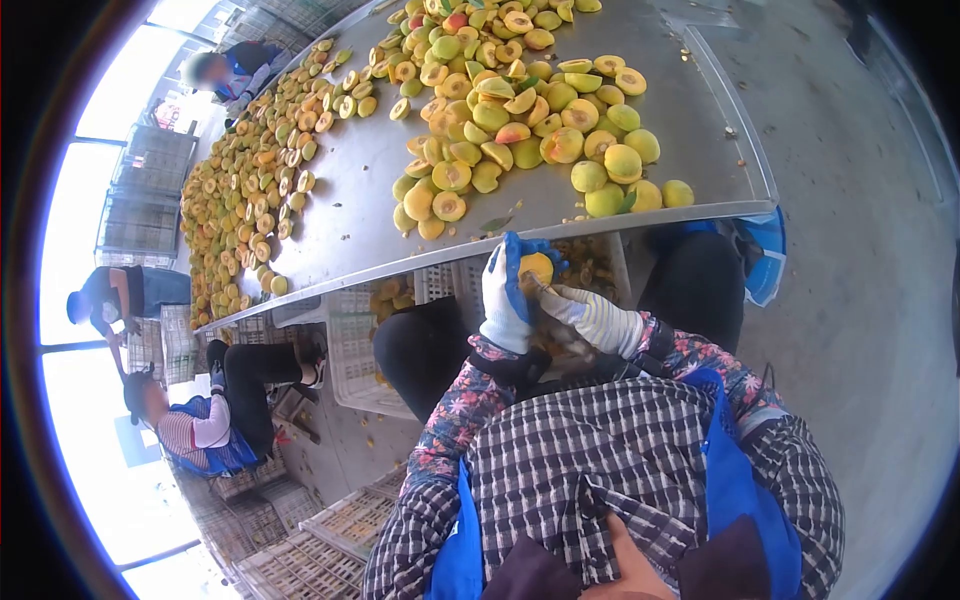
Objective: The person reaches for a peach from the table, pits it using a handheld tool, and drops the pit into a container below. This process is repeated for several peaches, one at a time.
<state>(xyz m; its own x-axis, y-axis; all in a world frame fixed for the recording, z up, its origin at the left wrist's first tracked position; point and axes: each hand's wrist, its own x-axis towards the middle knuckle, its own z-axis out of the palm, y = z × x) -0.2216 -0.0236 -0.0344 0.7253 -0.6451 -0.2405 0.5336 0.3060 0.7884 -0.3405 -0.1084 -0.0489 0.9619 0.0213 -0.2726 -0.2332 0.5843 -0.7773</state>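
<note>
My left hand, in a white glove with a blue coated palm, is closed around a yellow peach half just below the table's near edge. Close against the fruit is my right hand, in a whitish striped glove, its fingers pinched together at the lower side of the peach. Whatever sits in those fingers is too small and hidden to make out. Beyond my hands, a pile of halved and whole yellow-green peaches lies on the metal table.
Another heap of peach halves covers the table's left side. Under the edge stand plastic crates with fruit pieces. A seated person is at the left, with two more people farther off. Stacked crates stand at the lower left.
</note>
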